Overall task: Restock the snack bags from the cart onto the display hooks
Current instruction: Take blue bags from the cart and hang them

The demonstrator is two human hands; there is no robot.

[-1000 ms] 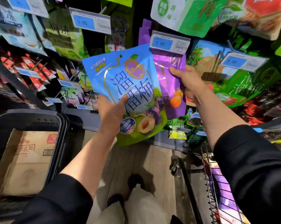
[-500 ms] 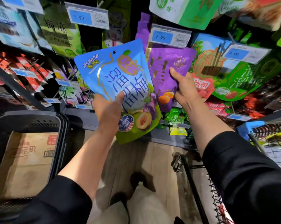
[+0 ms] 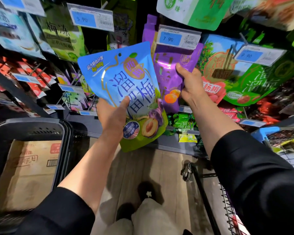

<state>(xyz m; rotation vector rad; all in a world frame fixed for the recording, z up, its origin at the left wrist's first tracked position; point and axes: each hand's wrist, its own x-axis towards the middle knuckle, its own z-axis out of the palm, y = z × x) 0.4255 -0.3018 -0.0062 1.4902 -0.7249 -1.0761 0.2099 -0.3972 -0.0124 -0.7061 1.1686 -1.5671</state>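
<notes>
Left grip [image 3: 114,116] around blue bag [image 3: 126,89]

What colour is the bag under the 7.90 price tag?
Purple, with orange fruit printed low on the bag; the head view shows it.

Overhead store light is falling from above, glaring off the glossy blue bag [image 3: 124,89] and purple bag [image 3: 170,77], while shelf recesses are staying dim. The person's shadow is pooling on the wooden floor [image 3: 143,168]. Wide-angle distortion is bending the edges, and motion blur is smearing the price tags [image 3: 92,19] and outer packets
</notes>
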